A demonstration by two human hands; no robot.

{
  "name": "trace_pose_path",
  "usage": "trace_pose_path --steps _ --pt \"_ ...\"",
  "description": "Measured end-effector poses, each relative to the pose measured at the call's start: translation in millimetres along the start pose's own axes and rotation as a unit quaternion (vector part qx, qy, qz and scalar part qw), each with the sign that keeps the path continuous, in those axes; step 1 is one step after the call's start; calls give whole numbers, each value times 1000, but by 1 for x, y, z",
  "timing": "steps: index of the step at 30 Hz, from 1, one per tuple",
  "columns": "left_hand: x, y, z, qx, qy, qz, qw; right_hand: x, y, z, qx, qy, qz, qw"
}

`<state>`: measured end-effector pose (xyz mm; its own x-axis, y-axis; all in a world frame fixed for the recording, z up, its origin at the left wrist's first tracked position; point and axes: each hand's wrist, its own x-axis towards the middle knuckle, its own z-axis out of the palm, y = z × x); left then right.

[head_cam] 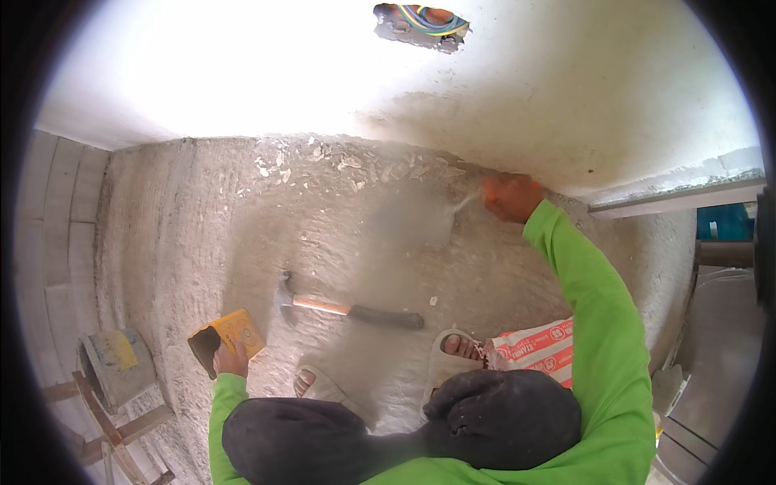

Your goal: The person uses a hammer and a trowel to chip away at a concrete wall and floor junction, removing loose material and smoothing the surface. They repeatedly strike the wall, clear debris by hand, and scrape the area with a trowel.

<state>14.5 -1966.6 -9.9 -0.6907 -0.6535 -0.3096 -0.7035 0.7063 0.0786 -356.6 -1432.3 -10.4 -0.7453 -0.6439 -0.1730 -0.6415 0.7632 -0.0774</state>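
My left hand (pixel 232 359) grips the side of a yellow container (pixel 245 332) with a dark opening, tipped over the rough floor at the lower left. Out to the right, near the foot of the wall, my right hand (pixel 514 197) is closed around something orange. A pale, blurred flat blade or tool (pixel 467 203) seems to extend from it to the left; its exact kind cannot be told. Between my hands a claw hammer (pixel 351 311) with a wooden and black-gripped handle lies on the floor. Loose plaster flakes (pixel 348 162) are scattered along the wall.
A hole (pixel 424 25) in the white wall shows coiled wires. A red and white printed bag (pixel 536 350) lies beside my right foot. At the left are a dirty bucket (pixel 130 370) and a wooden frame (pixel 115 433). A pale ledge (pixel 679 200) juts out at the right.
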Motion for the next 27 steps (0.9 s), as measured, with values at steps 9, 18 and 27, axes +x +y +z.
trace_pose_path --steps 9,18,27 --pt "-2 4 -2 5 16 3 1000 -2 3 1 -33 -49 10 998" --pt "-2 3 -1 20 18 -1 1000 -10 15 14 -30 24 7 999" --pt "1 -2 1 18 11 11 1000 -13 10 2 -33 -53 91 994"
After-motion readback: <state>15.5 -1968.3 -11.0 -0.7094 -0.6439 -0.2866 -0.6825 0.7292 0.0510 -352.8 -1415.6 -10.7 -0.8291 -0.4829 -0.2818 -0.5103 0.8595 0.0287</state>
